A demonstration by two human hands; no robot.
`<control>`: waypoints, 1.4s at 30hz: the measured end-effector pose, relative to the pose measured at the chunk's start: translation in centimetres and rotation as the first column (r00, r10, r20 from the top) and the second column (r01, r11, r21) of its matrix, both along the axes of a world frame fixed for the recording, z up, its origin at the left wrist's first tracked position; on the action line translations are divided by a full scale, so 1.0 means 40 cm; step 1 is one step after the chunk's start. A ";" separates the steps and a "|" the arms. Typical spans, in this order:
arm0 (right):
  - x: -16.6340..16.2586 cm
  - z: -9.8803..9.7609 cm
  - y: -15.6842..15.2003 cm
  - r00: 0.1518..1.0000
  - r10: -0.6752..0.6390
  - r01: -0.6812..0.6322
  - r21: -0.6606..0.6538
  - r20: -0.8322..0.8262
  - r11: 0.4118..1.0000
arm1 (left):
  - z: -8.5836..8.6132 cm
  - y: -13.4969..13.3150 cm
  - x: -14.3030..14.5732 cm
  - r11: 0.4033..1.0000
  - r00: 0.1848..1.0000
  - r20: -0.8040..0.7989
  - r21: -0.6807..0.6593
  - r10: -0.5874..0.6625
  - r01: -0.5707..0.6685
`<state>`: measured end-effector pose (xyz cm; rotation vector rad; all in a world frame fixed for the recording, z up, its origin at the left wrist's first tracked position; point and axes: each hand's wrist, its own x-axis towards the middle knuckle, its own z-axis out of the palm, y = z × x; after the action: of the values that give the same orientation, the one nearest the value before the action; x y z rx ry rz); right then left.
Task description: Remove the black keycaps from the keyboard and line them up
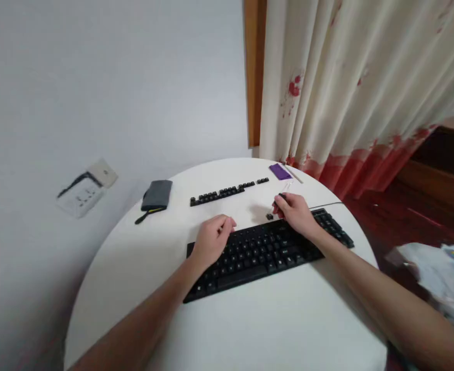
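Observation:
A black keyboard lies across the middle of a round white table. My left hand rests on the keyboard's upper left edge, its fingers curled inward; what they hold, if anything, is hidden. My right hand hovers over the keyboard's top edge, fingers pinched around a small dark object, likely a keycap tool or a keycap. A single loose black keycap lies on the table just left of that hand. A row of removed black keycaps is lined up farther back.
A grey pouch with a strap lies at the table's back left. A purple card and a thin stick sit at the back edge by the curtain. A wall socket is on the left wall.

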<state>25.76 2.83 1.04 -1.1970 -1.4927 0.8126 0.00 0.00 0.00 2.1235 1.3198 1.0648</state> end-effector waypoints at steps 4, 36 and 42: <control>-0.002 0.012 -0.013 0.973 -0.044 0.073 0.121 -0.225 0.990 | 0.002 -0.005 0.007 1.000 1.000 0.009 0.020 -0.023 0.023; -0.118 -0.024 -0.104 0.939 0.343 -0.343 0.013 -0.008 0.939 | 0.003 -0.008 0.016 0.922 0.943 -0.160 0.215 -0.292 0.322; -0.116 -0.030 -0.101 0.938 0.347 -0.347 0.012 -0.017 0.938 | 0.001 -0.007 0.017 0.891 0.925 -0.191 0.261 -0.328 0.370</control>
<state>21.13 -1.21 -0.16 -0.9260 -1.7169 1.0475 0.69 -0.29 0.06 2.5760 0.8189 1.0172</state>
